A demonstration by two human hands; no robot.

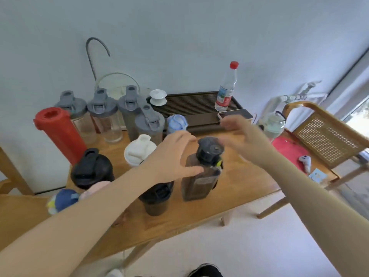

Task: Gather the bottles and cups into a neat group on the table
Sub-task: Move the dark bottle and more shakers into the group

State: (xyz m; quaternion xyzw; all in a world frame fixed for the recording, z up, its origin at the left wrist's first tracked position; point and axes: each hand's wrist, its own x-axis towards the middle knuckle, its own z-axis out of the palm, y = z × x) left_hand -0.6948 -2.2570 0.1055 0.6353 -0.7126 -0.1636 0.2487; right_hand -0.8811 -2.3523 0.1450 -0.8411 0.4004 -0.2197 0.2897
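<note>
A dark square bottle (199,182) with a black cap stands near the middle of the wooden table (245,186). My left hand (171,156) is spread beside it, thumb touching its shoulder, fingers apart. Blurred, my right hand (237,132) hovers open just behind its cap. Left of it stand a black shaker (155,198), a white-lidded cup (139,150), another black bottle (91,168), a red flask (60,132), several grey-lidded clear bottles (103,116) and a blue-lidded bottle (176,121). A red-capped water bottle (226,90) stands on the dark tea tray (191,104). A pale green bottle (274,124) stands at the right.
A phone (235,114) lies on the tray's right end. A red mat (289,150), a small white gadget (305,160) and a card (317,174) lie at the table's right end. A cane chair (327,136) stands to the right. A white gaiwan (157,96) and a curved faucet (93,54) are at the back.
</note>
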